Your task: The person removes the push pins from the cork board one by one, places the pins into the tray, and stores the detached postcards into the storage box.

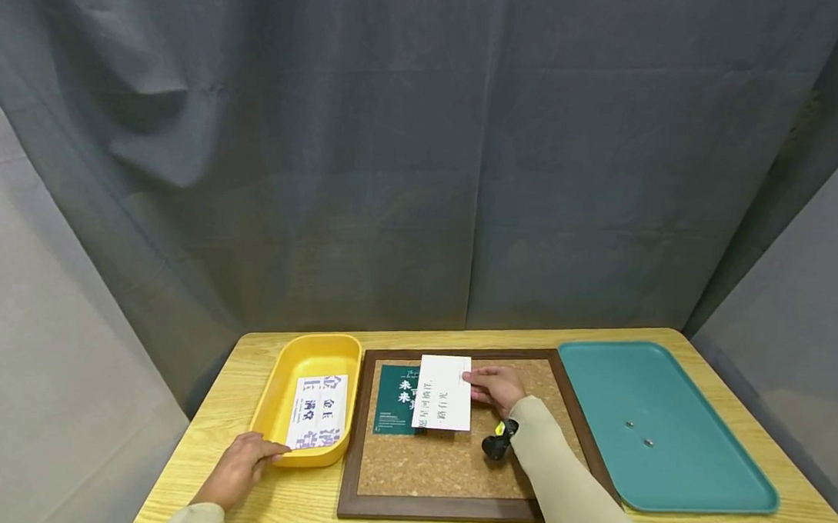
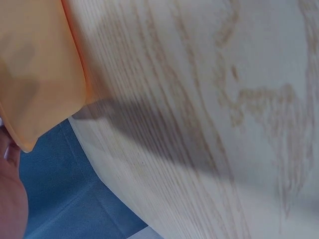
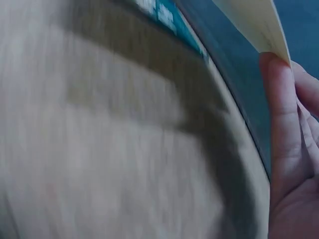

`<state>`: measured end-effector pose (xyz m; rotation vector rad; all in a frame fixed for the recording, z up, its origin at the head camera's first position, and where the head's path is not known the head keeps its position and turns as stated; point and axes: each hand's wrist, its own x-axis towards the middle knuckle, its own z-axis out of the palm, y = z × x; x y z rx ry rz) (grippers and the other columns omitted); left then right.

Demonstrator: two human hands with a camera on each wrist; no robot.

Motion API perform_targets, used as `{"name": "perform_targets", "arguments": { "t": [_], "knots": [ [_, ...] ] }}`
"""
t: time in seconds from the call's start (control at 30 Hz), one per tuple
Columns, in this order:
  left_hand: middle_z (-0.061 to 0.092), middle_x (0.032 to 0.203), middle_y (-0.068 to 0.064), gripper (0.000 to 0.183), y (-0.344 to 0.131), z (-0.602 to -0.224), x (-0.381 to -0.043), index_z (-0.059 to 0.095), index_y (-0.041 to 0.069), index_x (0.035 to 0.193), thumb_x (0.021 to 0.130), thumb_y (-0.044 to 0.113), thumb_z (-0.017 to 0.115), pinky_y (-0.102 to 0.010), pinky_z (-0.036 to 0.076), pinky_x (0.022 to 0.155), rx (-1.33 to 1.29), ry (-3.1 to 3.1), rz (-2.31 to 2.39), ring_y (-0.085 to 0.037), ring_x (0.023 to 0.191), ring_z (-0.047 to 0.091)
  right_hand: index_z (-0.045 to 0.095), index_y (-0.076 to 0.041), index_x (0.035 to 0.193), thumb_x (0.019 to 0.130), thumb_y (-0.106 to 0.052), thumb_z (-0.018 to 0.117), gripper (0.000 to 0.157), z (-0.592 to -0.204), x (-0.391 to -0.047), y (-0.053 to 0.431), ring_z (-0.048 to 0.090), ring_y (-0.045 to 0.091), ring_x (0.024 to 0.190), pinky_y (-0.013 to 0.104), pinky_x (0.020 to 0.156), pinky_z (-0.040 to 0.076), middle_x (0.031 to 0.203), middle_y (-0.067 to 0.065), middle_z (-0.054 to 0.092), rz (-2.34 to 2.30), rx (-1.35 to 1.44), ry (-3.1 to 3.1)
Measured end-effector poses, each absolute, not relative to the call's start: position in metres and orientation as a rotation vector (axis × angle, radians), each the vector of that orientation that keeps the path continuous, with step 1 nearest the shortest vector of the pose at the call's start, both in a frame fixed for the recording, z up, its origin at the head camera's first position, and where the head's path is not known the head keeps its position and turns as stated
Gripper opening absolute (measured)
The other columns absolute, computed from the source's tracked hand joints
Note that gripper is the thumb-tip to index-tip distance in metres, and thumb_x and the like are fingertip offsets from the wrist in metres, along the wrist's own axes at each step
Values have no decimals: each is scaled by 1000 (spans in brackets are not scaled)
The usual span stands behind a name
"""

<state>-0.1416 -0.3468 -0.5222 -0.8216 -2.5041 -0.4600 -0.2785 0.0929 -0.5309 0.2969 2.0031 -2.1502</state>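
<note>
My right hand (image 1: 500, 387) pinches a white card (image 1: 441, 395) with dark printed characters by its right edge, between thumb and fingers. The card hangs over a framed corkboard (image 1: 454, 469) and overlaps part of a dark green card (image 1: 391, 410) with white lettering. In the right wrist view, thumb and fingers meet on the card's corner (image 3: 271, 37). At the near left corner of a yellow tray (image 1: 318, 359), my left hand (image 1: 238, 469) grips the rim. Inside that tray lies a white card with purple characters (image 1: 318, 411).
A teal tray (image 1: 680, 391) sits right of the corkboard, bearing two small metallic pieces (image 1: 638, 433). All stand on a wooden table (image 1: 456, 339). Grey cloth (image 1: 388, 178) hangs behind and at both sides. A black device (image 1: 496, 445) is strapped at my right wrist.
</note>
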Motion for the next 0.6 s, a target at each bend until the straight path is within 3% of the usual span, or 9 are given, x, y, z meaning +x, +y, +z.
{"name": "perform_targets", "arguments": {
  "t": [0.27, 0.6],
  "knots": [
    [64, 74, 13, 22, -346, -523, -141, 77, 13, 88, 69, 3, 79, -30, 49, 62, -832, -2481, -477, -1, 65, 51, 67, 9, 100, 84, -1, 72, 20, -510, -277, 48, 65, 11, 62, 21, 58, 57, 79, 9, 68, -2159, 157, 1961],
    [63, 73, 13, 21, -344, -522, -140, 77, 14, 87, 69, 3, 79, -29, 48, 61, -815, -2492, -484, -1, 66, 50, 65, 11, 101, 85, 0, 71, 21, -488, -267, 1, 65, 8, 57, 19, 56, 56, 78, 8, 69, -2130, 9, 1886]
  ]
}}
